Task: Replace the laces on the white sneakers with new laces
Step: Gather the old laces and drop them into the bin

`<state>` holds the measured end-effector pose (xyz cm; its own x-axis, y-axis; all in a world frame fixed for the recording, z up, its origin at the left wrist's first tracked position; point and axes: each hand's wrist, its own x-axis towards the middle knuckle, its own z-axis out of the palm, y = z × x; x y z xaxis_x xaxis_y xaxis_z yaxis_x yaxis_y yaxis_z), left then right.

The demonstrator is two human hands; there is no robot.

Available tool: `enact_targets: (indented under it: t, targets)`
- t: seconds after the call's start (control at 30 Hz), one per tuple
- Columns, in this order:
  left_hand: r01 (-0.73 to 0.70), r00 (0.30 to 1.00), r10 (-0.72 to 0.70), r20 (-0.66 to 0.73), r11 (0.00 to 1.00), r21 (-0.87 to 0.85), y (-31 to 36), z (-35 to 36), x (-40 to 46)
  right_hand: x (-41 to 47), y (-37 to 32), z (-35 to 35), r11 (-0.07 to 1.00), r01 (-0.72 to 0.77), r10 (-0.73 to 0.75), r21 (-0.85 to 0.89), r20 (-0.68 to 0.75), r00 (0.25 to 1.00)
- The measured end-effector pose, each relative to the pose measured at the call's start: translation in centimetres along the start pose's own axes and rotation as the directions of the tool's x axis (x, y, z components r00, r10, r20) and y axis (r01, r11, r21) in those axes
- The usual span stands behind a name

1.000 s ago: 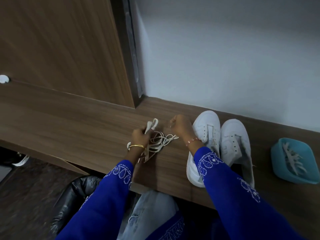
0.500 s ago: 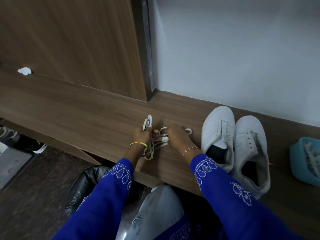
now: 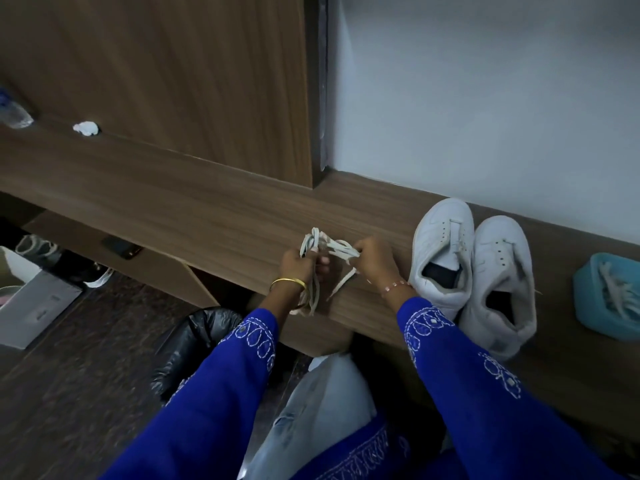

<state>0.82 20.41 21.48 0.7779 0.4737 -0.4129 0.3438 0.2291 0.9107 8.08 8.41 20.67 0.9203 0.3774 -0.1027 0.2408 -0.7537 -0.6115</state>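
White sneakers (image 3: 474, 268), smooth leather, laceless, side by side on wood-grain tabletop (image 3: 207, 216) by the wall.
Flat off-white laces (image 3: 323, 251) bunched btwn both hands just left of the shoes: left hand (image 3: 298, 265) curled round loops, right hand (image 3: 377, 258) pinching strands, wrists bent down; more laces in teal tray (image 3: 588, 299).

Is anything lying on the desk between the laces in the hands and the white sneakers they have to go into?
Nothing visible: bare wood separates the laces from the sneakers; only the right hand holding them lies between.
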Motion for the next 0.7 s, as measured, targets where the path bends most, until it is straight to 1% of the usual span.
enact_targets:
  t: [0.07, 0.2, 0.3, 0.37, 0.47, 0.57, 0.7]
  targets:
    - [-0.016, 1.000, 0.016, -0.006, 0.999, -0.031, 0.5, -1.0, -0.9, -0.9, -1.5, -0.2, 0.993, -0.010, 0.010, 0.118, 0.004, 1.000]
    - [-0.037, 0.999, 0.034, -0.042, 0.995, -0.088, 1.5, -3.3, -2.6, -2.0, -4.6, 0.3, 0.945, -0.070, 0.049, 0.319, 0.074, 0.996]
    - [-0.034, 0.999, 0.031, -0.039, 0.996, -0.088, 1.8, -6.1, -3.6, -2.9, -7.7, 1.7, 0.844, -0.120, 0.064, 0.523, 0.123, 0.990]
    - [-0.032, 0.998, 0.029, -0.053, 0.998, -0.045, 1.4, -8.6, -3.7, -3.6, -9.9, 3.3, 0.773, -0.171, 0.068, 0.611, 0.188, 0.980]
    - [0.009, 0.992, -0.012, -0.123, 1.000, -0.023, 0.3, -11.8, -3.3, -4.3, -12.4, 6.3, 0.695, -0.228, 0.047, 0.682, 0.273, 0.961]
    - [0.069, 0.981, -0.070, -0.181, 0.998, -0.010, -1.3, -15.1, -2.7, -4.8, -14.2, 10.2, 0.676, -0.296, 0.036, 0.675, 0.370, 0.928]
    - [0.149, 0.958, -0.139, -0.251, 0.988, 0.024, -3.5, -18.5, -1.6, -5.0, -15.6, 15.1, 0.654, -0.368, 0.038, 0.661, 0.457, 0.889]
